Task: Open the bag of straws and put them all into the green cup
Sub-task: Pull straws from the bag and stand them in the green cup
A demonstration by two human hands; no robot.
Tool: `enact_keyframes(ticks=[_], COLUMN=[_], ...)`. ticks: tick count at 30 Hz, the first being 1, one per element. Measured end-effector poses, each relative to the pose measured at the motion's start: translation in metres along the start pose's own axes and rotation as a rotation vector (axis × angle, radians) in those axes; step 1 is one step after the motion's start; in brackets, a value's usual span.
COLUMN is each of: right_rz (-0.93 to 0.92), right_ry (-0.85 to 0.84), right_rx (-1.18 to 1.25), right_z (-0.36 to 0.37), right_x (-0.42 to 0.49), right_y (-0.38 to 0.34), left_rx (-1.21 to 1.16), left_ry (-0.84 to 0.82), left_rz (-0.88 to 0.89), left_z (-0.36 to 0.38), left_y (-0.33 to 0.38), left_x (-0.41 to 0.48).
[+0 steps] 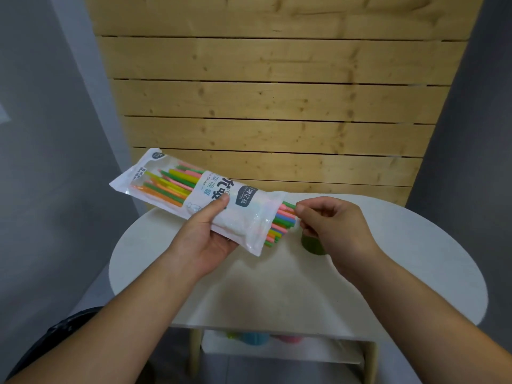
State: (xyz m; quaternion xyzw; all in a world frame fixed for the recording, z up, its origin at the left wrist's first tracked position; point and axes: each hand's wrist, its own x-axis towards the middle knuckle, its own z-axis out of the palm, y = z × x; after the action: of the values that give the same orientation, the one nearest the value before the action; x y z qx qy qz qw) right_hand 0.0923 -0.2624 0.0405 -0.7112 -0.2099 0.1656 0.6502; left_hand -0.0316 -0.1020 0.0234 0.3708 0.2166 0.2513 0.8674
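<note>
**Straws at the Mouth of the Bag, Cup Waiting Below**

The left hand held the long white and clear printed plastic bag in the air above the round white table. Its fingers were curled under the bag's middle and its thumb pressed on top. The bag lay slanted, with its sealed end up and to the left and its open end down and to the right.

From that open end poked the thin plastic straws in pink, green, orange, yellow and blue. The right hand met them there, fingers curled, with thumb and forefinger pinching the tips of the uppermost ones.

The small green cup stood on the table just under the right hand, which hid most of it. No straw could be seen in it.

The straws looked light, stiff enough to slide out as a bundle, and smooth enough to slip or fan apart if held loosely. A firmer hold around the whole exposed bunch, not just a few tips, would probably serve better, while the left hand kept the soft, crinkly bag by its middle. The cup also looked light and might tip under a long, top-heavy bundle.

Behind the table stood a wall of pale wooden slats. On a shelf below the tabletop, blurred coloured cups showed.
</note>
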Motion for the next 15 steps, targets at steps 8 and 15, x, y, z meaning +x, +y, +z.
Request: enact_keyframes(ticks=[8,15], right_rz=[0.016,0.123], right_ry=[0.062,-0.040], right_rx=[0.159,0.395], right_z=[-0.010,0.005], right_x=[0.007,0.004], right_y=[0.000,0.005], left_rx=[-0.150,-0.147], left_ry=[0.057,0.052], left_rz=[0.052,0.052], left_z=[-0.002,0.002], left_y=[0.002,-0.003], left_x=[0.002,0.002])
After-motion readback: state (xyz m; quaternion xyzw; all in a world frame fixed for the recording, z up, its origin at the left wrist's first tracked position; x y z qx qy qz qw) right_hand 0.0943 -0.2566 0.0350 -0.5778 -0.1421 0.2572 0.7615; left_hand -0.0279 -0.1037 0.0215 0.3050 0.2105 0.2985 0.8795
